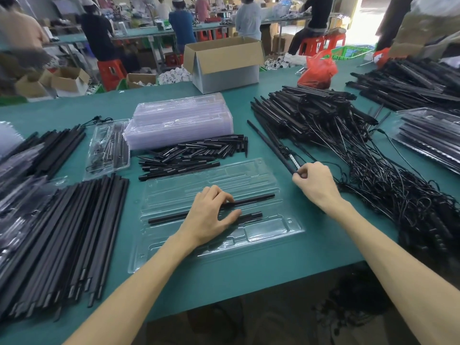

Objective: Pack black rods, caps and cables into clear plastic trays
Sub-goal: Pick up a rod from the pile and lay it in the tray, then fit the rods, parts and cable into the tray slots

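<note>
Tray [261,175], clear plastic, lies flat on the green table [249,270] at near centre, long side running left to right. Two black rods sit in its grooves: the far rod [256,198] and the near rod [166,219], parallel and just apart.

Left hand [211,216] rests palm down across both rods. Its fingers are lightly bent and close together, tips on the far rod. The thumb is spread away from them and lies on the near rod.

Right hand [315,184], just right of the tray, pinches the near end of a long rod [271,145] between thumb and fingertips. This rod slants away toward the far left and carries a white label close to the held end. Whether it is lifted off the table cannot be told.

Beyond the tray lies a heap of short black caps [194,153], and behind that a stack of empty trays [179,120]. At near left is a bundle of rods [69,235]. At right is a pile of cabled rods [311,110], with a tangle of cables [398,190] trailing toward the near edge. A cardboard box [224,63] stands at the far edge.
</note>
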`<state>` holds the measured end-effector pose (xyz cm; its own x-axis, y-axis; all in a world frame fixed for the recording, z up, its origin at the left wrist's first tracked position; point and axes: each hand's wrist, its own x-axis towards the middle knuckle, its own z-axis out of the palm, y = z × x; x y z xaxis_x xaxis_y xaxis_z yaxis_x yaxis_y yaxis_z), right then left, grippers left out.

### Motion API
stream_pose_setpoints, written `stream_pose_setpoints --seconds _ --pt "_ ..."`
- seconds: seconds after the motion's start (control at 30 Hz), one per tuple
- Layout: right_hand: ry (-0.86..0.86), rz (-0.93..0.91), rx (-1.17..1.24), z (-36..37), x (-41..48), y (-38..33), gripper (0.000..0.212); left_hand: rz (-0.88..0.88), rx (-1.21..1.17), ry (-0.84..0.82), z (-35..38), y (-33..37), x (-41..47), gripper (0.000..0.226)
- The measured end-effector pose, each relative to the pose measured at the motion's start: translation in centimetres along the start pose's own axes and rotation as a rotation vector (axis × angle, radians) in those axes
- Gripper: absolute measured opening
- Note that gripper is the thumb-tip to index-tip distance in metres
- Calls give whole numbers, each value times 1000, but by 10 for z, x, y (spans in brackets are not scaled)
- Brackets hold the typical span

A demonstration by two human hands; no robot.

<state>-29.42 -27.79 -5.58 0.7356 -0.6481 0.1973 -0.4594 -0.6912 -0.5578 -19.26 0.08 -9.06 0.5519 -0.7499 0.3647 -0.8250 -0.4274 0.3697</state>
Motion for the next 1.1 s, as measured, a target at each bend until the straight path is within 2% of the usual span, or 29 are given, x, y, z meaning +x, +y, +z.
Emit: stream_pose_setpoints --seconds 0.2,0.3,0.47,0.53,0.63,0.77,0.83,0.93,1.03,1.1 --pt "-63 215 537 -32 -9 -33 26 -4 9 23 -3 5 2 22" --pt "-110 268 844 -50 -17 -43 16 -17 7 57 -6 5 4 15" --pt "-86 329 1140 -64 -30 -47 10 -13 -36 103 -14 14 11 11" --pt "-126 335 1254 -63 -35 -48 7 -67 -171 99 -17 26 15 13" --pt "-246 308 1370 -54 -41 -54 2 -266 -653 11 -23 56 26 22" --pt "-323 247 1375 -32 -54 -69 22 -496 -1247 -289 -30 90 42 48" --pt "-307 240 1320 -21 -60 -74 30 -530 -1235 -364 -34 93 41 52" --pt "-308 153 1120 -11 -65 -78 22 -469 -976 -357 -40 78 31 29" --pt "-352 96 1025 -7 -68 -78 16 -509 -1070 -370 -48 65 24 26" --pt "-297 89 964 -5 -68 -75 19 -562 -1169 -349 -56 60 19 33"
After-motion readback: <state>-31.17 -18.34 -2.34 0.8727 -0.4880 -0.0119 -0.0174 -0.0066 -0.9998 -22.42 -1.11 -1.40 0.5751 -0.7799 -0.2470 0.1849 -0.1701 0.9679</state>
